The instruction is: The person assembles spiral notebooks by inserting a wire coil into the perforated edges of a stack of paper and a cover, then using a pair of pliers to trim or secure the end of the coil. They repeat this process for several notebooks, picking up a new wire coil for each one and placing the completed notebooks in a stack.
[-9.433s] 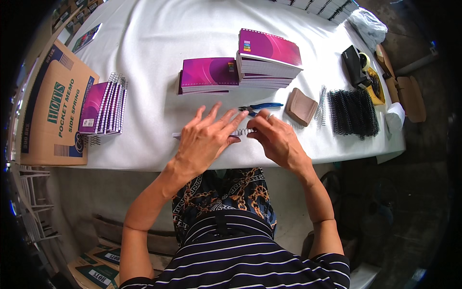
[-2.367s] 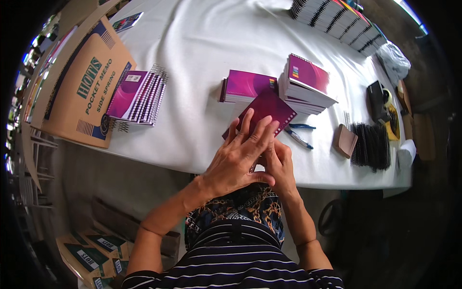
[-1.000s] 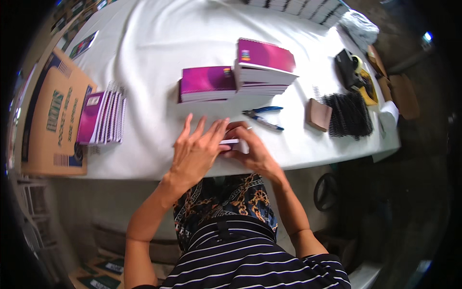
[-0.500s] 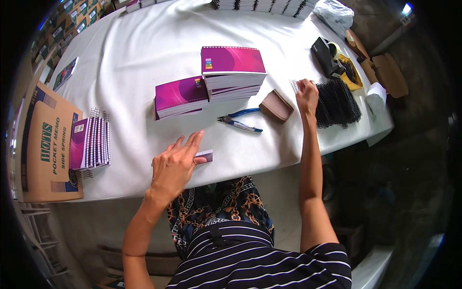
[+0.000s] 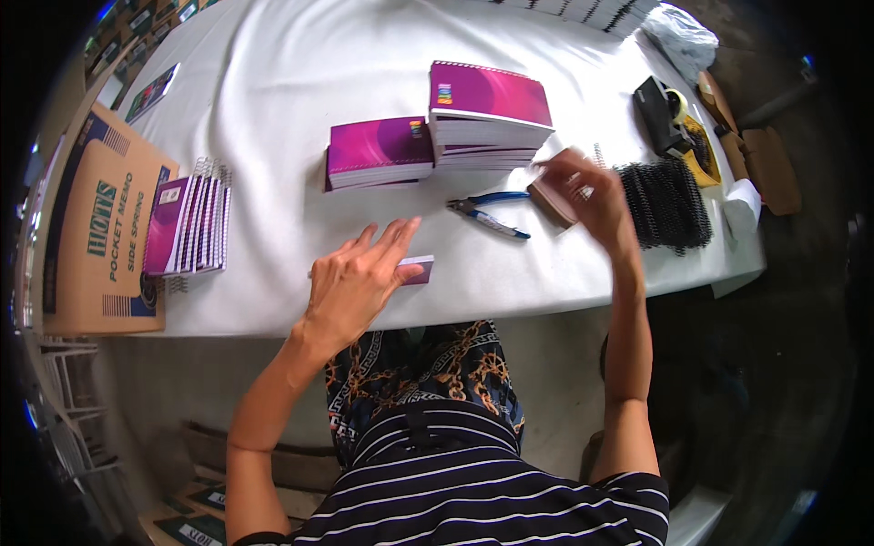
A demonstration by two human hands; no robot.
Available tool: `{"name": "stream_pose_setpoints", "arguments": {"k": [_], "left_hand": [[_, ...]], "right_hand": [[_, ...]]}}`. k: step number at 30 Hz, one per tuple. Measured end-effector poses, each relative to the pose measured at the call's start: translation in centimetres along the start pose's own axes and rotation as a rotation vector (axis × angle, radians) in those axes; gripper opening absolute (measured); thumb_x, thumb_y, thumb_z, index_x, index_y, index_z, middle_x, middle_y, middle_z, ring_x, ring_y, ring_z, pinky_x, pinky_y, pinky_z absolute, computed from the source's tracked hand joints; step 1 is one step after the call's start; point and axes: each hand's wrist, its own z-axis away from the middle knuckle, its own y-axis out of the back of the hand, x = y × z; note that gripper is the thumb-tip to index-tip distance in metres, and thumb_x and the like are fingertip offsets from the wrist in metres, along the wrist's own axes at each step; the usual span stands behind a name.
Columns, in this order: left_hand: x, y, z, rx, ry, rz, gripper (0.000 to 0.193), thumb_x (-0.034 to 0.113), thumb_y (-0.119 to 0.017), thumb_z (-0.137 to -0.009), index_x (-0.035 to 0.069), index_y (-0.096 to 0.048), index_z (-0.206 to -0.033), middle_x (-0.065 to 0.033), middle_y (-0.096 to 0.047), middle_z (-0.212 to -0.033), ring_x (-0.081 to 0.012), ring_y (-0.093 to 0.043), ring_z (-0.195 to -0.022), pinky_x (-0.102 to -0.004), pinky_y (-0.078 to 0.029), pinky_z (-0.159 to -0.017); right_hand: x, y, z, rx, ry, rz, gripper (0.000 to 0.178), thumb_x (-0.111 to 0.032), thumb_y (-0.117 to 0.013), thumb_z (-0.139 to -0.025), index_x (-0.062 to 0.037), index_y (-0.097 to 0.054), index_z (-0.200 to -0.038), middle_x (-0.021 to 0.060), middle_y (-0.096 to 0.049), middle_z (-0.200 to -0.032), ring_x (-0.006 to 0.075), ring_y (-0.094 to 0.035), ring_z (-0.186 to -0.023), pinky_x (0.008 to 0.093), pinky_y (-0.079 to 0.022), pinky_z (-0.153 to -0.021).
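Note:
My left hand (image 5: 357,280) lies over a small purple notepad (image 5: 417,270) near the table's front edge. Its fingers are stretched out and the thumb rests against the pad, whose left part is hidden under the hand. My right hand (image 5: 596,196), smeared by motion, hovers over a brown block (image 5: 552,202); whether its fingers hold anything does not show. Behind that hand a thin pale coil (image 5: 597,155) lies at the edge of a pile of black binding coils (image 5: 672,207). Blue-handled cutting pliers (image 5: 492,214) lie between my hands.
Two stacks of purple notepads, one lower (image 5: 378,146) and one taller (image 5: 492,102), stand mid-table. At left, coil-bound notebooks (image 5: 196,226) lean by a cardboard box (image 5: 109,237). A black tape dispenser (image 5: 660,116), plastic bag (image 5: 681,41) and white roll (image 5: 742,209) are at right.
My right hand has moved left from the coil pile to above the brown block. My left hand stays on the small notepad. The whole view has shifted.

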Motion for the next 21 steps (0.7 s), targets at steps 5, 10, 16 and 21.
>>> {"name": "stream_pose_setpoints", "arguments": {"k": [5, 10, 16, 21], "left_hand": [[0.4, -0.1, -0.5, -0.016, -0.018, -0.002, 0.061, 0.035, -0.064, -0.090, 0.014, -0.047, -0.144, -0.0078, -0.064, -0.129, -0.0303, -0.065, -0.110, -0.0383, -0.057, -0.081], [0.3, 0.0, -0.5, -0.012, -0.050, -0.068, 0.061, 0.036, -0.062, -0.091, 0.014, -0.046, -0.145, -0.0082, -0.063, -0.129, -0.0305, -0.064, -0.112, -0.0462, -0.051, -0.095], [0.2, 0.2, -0.4, -0.038, -0.068, -0.134, 0.063, 0.036, -0.062, -0.091, 0.015, -0.044, -0.147, -0.0073, -0.063, -0.130, -0.0334, -0.061, -0.117, -0.0538, -0.045, -0.101], [0.6, 0.7, -0.6, -0.027, -0.055, -0.034, 0.062, 0.036, -0.063, -0.091, 0.018, -0.044, -0.148, -0.0074, -0.065, -0.127, -0.0340, -0.064, -0.110, -0.0458, -0.054, -0.090]], "right_hand": [[-6.4, -7.5, 2.8, -0.095, -0.138, -0.301, 0.022, -0.001, -0.076, -0.081, -0.0080, -0.074, -0.101, 0.0032, -0.063, -0.086, 0.0152, -0.061, -0.076, 0.0315, -0.049, -0.067], [-5.2, -7.8, 2.5, -0.235, -0.150, -0.432, 0.016, -0.008, -0.074, -0.085, -0.0069, -0.074, -0.100, 0.0052, -0.063, -0.082, 0.0168, -0.058, -0.073, 0.0329, -0.047, -0.066], [-6.3, -7.0, 2.1, -0.405, -0.204, -0.300, 0.017, -0.013, -0.068, -0.090, -0.0030, -0.069, -0.104, 0.0108, -0.066, -0.083, 0.0248, -0.062, -0.075, 0.0370, -0.049, -0.069], [-7.4, -7.6, 2.7, -0.296, -0.048, 0.052, 0.015, -0.010, -0.067, -0.089, -0.0030, -0.057, -0.098, 0.0114, -0.058, -0.097, 0.0323, -0.062, -0.088, 0.0429, -0.050, -0.073]]}}
